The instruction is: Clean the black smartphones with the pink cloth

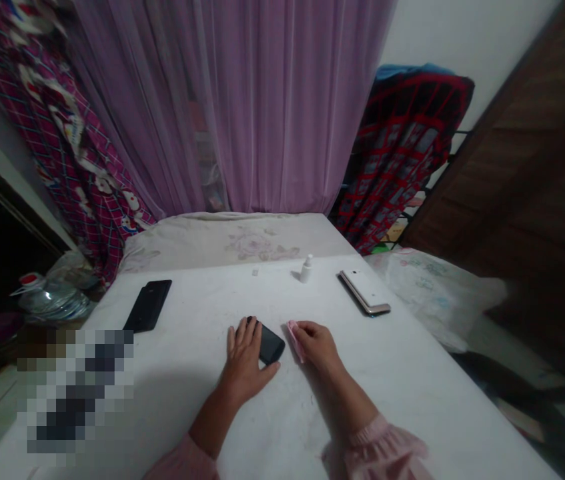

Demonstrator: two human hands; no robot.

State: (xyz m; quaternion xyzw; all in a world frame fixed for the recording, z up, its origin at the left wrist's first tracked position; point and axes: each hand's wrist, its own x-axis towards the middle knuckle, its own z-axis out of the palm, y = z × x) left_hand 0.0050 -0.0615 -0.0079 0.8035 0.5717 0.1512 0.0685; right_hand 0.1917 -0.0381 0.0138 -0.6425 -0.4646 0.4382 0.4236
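Observation:
A dark smartphone (271, 345) lies screen up on the white-covered surface. My left hand (246, 363) reaches over its left part, fingers across the top and thumb at its near edge, holding it down. Part of the phone is hidden under those fingers. Just to the right, my right hand (318, 345) pinches a folded pink cloth (296, 341), apart from the phone and close to the surface. Beyond both hands stands a small white bottle (306, 270) with a narrow top, upright.
Stacked phones, a white one (363, 287) uppermost, lie at right. Black phone-like pieces (149, 305) lie at left, near a blurred patch (77, 393). A tiny pale square (255, 273) sits farther back. A large water bottle (52, 299) and a plastic bag (427, 293) flank the surface; purple curtains (282, 107) hang behind.

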